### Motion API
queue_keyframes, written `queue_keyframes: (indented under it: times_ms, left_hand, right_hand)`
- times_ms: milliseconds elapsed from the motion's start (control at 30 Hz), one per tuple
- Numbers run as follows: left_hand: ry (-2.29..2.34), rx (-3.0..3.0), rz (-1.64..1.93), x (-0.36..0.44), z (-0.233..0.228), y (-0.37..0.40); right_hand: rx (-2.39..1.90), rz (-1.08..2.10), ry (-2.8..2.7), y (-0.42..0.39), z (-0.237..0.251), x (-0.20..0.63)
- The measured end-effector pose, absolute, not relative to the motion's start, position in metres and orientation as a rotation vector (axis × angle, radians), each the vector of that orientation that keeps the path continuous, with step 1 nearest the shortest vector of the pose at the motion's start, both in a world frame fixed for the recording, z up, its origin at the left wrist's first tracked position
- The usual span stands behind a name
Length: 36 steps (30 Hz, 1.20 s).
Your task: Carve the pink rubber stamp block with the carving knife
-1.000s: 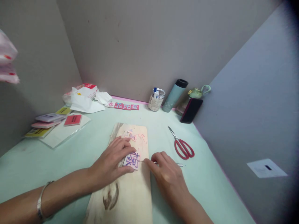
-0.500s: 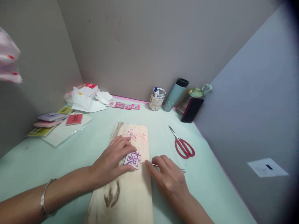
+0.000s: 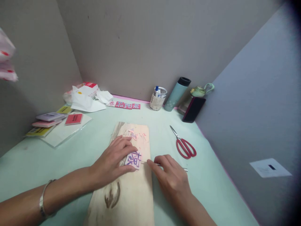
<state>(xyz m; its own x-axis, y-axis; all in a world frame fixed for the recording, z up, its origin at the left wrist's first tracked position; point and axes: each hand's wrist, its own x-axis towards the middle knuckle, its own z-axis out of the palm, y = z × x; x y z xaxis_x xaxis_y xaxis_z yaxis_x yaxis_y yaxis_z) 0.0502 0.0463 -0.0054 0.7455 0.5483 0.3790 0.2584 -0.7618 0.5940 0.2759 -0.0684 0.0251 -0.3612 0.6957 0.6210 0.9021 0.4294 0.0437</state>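
Worktop (image 3: 70, 157), pale green, filling the lower frame between grey partition walls.

Wooden board (image 3: 131, 194), light grain with a dark knot, lying lengthwise at lower centre; pink shavings (image 3: 138, 136) scattered at its far end.

Left hand (image 3: 115, 161), centre frame, fingers spread flat and pressing down on the small stamp block; silver bracelet (image 3: 43, 199) on the wrist, lower left.

Right hand (image 3: 170, 179), just right of centre, fingers closed in a pinch around a thin metal tool (image 3: 164, 165), whose tip meets the right edge of the block.

Clear sheet (image 3: 63, 133), left of centre, carrying a red pad (image 3: 74, 118); stacked ink pads (image 3: 47, 121) beside it.

Crumpled white paper and packet (image 3: 86, 97), upper left of the worktop.

Teal flask (image 3: 176, 94), black-capped, upright at the back wall; dark phone (image 3: 193, 109) propped just to its right; green cup (image 3: 199, 91) behind the phone.

Red-handled scissors (image 3: 183, 144), lying flat, right of the board, apart from it.

Small jar (image 3: 158, 99) holding pens, left of the flask.

Row of pink tiles (image 3: 124, 105) with characters, at the back edge.

Stamp block (image 3: 133, 159), pink, purple character on top, resting on the board between the two hands.
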Motion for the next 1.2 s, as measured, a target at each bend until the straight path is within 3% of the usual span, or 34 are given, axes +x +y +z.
queue_keyframes:
  times_ms: [1200]
  left_hand:
    - [0.612,2.439,0.762,0.05,-0.006,0.046]
  right_hand:
    - [-1.4,-0.413,-2.222,-0.059,0.035,0.272]
